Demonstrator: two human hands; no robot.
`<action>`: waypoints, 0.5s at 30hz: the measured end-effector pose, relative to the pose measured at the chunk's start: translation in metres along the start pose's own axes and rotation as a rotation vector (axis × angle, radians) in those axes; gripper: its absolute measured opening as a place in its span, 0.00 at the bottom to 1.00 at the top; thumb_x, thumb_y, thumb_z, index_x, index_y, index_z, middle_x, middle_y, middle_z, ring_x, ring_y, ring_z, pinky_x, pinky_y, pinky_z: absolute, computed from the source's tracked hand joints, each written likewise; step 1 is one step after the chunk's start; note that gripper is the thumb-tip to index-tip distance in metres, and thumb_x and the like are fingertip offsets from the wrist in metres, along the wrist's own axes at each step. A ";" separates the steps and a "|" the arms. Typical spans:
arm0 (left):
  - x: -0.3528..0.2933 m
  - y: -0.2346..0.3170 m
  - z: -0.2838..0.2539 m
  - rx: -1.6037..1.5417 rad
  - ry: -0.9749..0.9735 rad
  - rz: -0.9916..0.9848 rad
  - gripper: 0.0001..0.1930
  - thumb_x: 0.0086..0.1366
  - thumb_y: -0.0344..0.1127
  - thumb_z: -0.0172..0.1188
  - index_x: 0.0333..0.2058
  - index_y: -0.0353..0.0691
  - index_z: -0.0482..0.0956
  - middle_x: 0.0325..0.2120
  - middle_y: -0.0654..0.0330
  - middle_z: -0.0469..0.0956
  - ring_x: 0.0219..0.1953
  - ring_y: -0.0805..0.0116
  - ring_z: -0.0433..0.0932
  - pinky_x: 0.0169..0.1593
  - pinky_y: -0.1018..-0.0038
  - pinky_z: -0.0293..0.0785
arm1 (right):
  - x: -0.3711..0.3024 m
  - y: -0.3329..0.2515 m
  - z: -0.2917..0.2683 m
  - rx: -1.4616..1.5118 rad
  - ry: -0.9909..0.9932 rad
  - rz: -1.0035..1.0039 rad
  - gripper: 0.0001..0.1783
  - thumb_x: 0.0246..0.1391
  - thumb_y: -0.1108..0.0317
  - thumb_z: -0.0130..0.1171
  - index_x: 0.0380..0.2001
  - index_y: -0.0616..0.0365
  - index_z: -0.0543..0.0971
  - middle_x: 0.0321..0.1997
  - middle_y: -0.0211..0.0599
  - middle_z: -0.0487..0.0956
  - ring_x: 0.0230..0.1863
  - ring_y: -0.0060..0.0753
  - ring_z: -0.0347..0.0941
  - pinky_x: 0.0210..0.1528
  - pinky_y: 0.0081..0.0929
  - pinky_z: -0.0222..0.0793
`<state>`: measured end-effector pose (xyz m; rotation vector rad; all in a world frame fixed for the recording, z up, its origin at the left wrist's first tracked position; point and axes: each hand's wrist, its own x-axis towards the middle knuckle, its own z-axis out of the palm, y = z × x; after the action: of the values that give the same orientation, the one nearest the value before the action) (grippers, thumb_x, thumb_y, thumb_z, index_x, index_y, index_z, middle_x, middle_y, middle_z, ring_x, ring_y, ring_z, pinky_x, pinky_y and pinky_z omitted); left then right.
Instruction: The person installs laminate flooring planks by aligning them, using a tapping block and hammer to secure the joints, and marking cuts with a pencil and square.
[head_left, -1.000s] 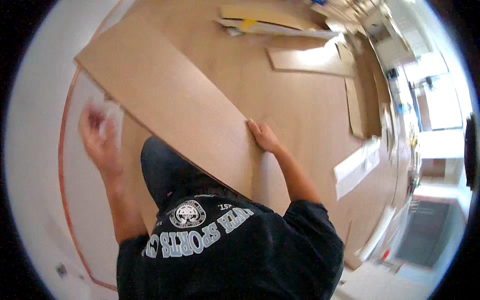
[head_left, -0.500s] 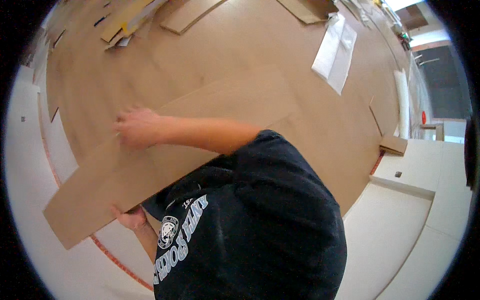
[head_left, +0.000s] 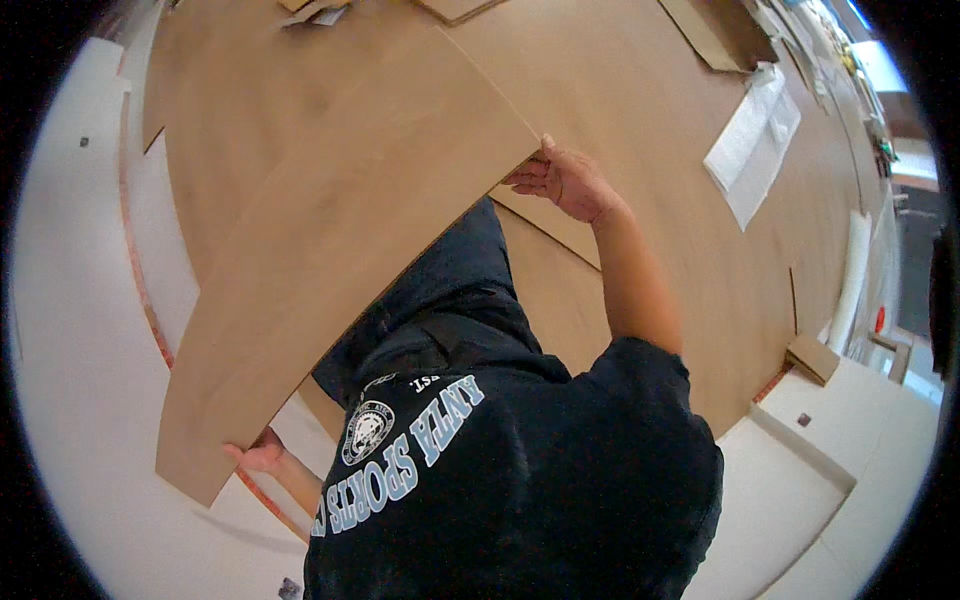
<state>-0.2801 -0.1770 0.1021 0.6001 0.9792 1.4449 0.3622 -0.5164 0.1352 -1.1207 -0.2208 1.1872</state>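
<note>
A wide brown wood-grain floorboard (head_left: pixel 330 220) slants across my front, raised above the floor, with its near edge toward my body. My left hand (head_left: pixel 262 452) grips that near edge close to the board's lower-left end, thumb on the top face and fingers hidden underneath. At the board's far right corner, my right hand (head_left: pixel 560 180) holds on with the thumb at the edge and the fingers curled below. Below and right of the board, the edge of another plank (head_left: pixel 550 230) shows on the wood-toned floor (head_left: pixel 680 270).
White walls (head_left: pixel 75 300) rise at the left and lower right. A white foam wrap sheet (head_left: pixel 755 140) lies at the right, with an opened cardboard piece (head_left: pixel 718 30) beyond it. A small cardboard box (head_left: pixel 813 358) and a white roll (head_left: pixel 850 280) stand near the right wall.
My right hand has moved from the board's middle to its far right corner. The board now sits raised, its far end lifted off the floor. My left hand keeps its grip.
</note>
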 end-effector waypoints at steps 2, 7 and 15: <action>-0.016 0.001 0.013 0.015 0.085 0.033 0.31 0.68 0.54 0.59 0.63 0.43 0.69 0.60 0.58 0.73 0.60 0.54 0.72 0.59 0.52 0.73 | 0.003 -0.001 0.005 0.050 -0.083 -0.140 0.33 0.74 0.47 0.39 0.58 0.71 0.73 0.57 0.52 0.79 0.60 0.47 0.75 0.65 0.45 0.67; -0.002 0.014 -0.013 -0.021 0.086 0.044 0.29 0.71 0.52 0.55 0.64 0.42 0.68 0.60 0.55 0.72 0.62 0.53 0.71 0.61 0.49 0.72 | 0.019 -0.022 0.027 0.104 -0.132 -0.240 0.26 0.72 0.55 0.47 0.55 0.71 0.75 0.56 0.54 0.79 0.57 0.49 0.77 0.64 0.48 0.69; -0.018 0.018 -0.009 -0.054 0.221 0.102 0.30 0.73 0.55 0.51 0.65 0.41 0.65 0.64 0.54 0.68 0.64 0.52 0.69 0.63 0.48 0.71 | -0.003 -0.030 0.027 -0.154 -0.271 -0.185 0.25 0.70 0.59 0.49 0.58 0.71 0.74 0.57 0.46 0.80 0.60 0.41 0.75 0.64 0.44 0.68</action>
<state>-0.2952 -0.1945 0.1158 0.4631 1.0908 1.6493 0.3619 -0.5019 0.1726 -1.0447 -0.6202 1.1681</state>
